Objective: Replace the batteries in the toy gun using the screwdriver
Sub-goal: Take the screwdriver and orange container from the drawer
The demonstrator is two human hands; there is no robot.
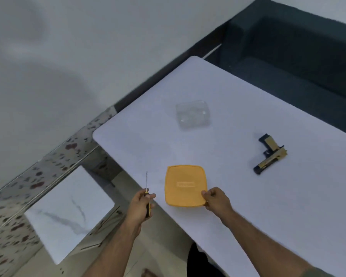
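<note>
A black and gold toy gun [270, 154] lies flat on the white table [238, 196], to the right, apart from both hands. My left hand [141, 204] grips the yellow and black handle of a screwdriver [147, 193], its thin shaft pointing away from me, at the table's left edge. My right hand [215, 199] pinches the near right corner of a square yellow lid [185, 185] near the front of the table. No batteries are visible.
A clear plastic container [193, 115] sits farther back on the table. A dark sofa [300, 62] stands beyond the table's far edge. To the left are a small white marble-patterned surface [68, 212] and speckled flooring [38, 176].
</note>
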